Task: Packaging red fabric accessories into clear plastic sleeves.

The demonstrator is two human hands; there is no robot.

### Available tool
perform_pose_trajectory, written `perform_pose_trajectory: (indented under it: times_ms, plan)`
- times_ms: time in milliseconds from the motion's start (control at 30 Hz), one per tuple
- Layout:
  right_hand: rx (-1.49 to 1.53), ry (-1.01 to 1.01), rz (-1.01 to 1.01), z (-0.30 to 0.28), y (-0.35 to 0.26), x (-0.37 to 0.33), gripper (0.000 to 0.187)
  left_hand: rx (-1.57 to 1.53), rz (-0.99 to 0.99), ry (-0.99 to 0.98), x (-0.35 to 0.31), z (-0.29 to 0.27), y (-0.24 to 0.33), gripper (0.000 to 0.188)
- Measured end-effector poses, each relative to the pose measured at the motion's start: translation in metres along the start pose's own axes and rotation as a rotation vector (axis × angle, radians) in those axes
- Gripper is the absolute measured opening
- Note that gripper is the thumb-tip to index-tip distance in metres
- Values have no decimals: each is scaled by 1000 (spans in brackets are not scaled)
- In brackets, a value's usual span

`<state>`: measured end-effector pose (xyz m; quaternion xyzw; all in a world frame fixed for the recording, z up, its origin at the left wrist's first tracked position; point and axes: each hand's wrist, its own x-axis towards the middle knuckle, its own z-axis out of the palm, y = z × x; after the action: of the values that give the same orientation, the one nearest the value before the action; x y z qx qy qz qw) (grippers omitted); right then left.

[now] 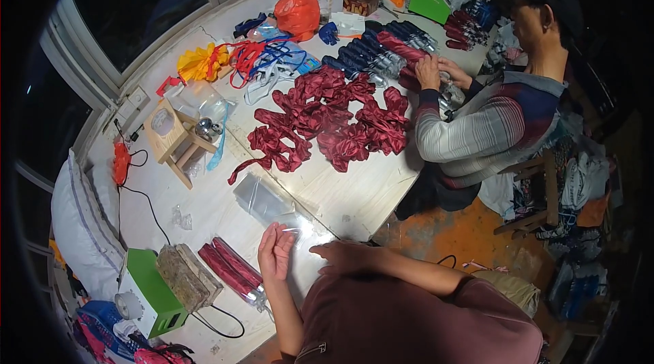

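My left hand (275, 252) is at the near end of a stack of clear plastic bags (262, 198), its fingers curled at a shiny bag edge that they seem to pinch. To its right, my right hand (338, 255) is low over the table's near edge, in shadow, with fingers stretched out leftward and nothing visible in them. Left of my left forearm lie folded dark red umbrellas (231, 268) in clear sleeves, silver tips toward me. Beyond the bags spreads a heap of crumpled dark red fabric (334, 118).
A co-worker (490, 105) on the right handles a dark red umbrella beside rows of dark blue ones (368, 50). A green box-shaped device (153, 296) and stone-like block (185, 274) stand at left. A small wooden stool (174, 135), yellow fabric (202, 62) and red bag (298, 13) sit farther back.
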<state>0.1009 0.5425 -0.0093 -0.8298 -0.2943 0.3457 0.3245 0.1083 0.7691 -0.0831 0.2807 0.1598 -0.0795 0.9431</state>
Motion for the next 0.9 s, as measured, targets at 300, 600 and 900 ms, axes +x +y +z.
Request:
perform_pose_trajectory:
  times_ms: [300,600,900]
  plan:
    - [31,-11,-38,0,1,0,62,-47,23,-18,1,-4,1,25]
    - [-2,17,-71,4,4,1,62,-41,5,-31,1,-1,1,25]
    - [20,53,-85,8,9,0,63,-41,-11,-27,-1,4,-1,27]
